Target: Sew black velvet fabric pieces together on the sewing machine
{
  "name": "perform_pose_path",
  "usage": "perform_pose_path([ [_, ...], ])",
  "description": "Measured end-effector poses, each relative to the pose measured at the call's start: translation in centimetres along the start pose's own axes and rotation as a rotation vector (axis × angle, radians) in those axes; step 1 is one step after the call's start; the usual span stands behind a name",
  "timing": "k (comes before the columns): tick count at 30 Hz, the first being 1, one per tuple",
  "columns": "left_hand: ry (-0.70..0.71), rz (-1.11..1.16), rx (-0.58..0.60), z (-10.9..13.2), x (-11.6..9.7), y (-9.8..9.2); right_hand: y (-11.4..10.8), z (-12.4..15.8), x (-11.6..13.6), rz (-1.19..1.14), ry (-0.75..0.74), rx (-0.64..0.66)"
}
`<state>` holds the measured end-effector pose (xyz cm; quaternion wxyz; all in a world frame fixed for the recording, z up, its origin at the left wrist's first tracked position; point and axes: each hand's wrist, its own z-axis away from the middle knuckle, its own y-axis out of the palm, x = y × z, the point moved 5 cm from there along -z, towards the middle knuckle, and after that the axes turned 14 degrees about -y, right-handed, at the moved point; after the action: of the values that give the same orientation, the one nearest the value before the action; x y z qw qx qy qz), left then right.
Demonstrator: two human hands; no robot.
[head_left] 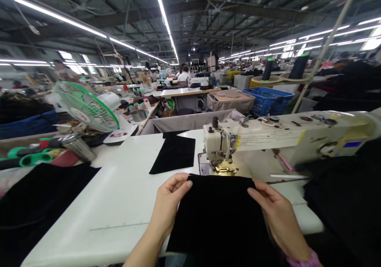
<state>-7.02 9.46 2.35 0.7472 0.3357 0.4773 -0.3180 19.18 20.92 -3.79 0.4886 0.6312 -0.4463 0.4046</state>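
Note:
A black fabric piece (220,215) hangs between my two hands, its top edge stretched nearly level just in front of the sewing machine's needle area (222,165). My left hand (169,203) pinches the upper left corner between thumb and fingers. At the upper right corner, my right hand (276,207) pinches the cloth in the same way. The white sewing machine (262,136) stands behind the fabric. Another black cut piece (175,153) lies flat on the white table (119,203), left of the machine head.
A green-rimmed fan (89,108), a metal flask (79,148) and thread spools (35,157) are at the left. Dark cloth (38,195) drapes by the table's left edge, and more (345,195) is piled right. A blue basket (268,100) stands behind the machine.

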Motion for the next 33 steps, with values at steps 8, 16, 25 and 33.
perform_pose_path([
  [8, 0.052, 0.036, -0.105, 1.3, -0.7, -0.4, -0.6, 0.8, 1.3, -0.030, 0.083, -0.210],
  [16, 0.080, 0.043, -0.135, 1.5, -1.3, -0.2, 0.1, 0.3, 2.1, -0.077, 0.101, -0.202],
  [25, 0.131, 0.030, -0.178, 1.1, -1.2, -0.6, 0.4, 0.0, 2.0, -0.101, 0.112, -0.159],
  [33, 0.078, 0.105, -0.242, 0.9, -1.9, -1.8, 1.3, -0.2, 4.4, 0.033, -0.078, -0.078],
])
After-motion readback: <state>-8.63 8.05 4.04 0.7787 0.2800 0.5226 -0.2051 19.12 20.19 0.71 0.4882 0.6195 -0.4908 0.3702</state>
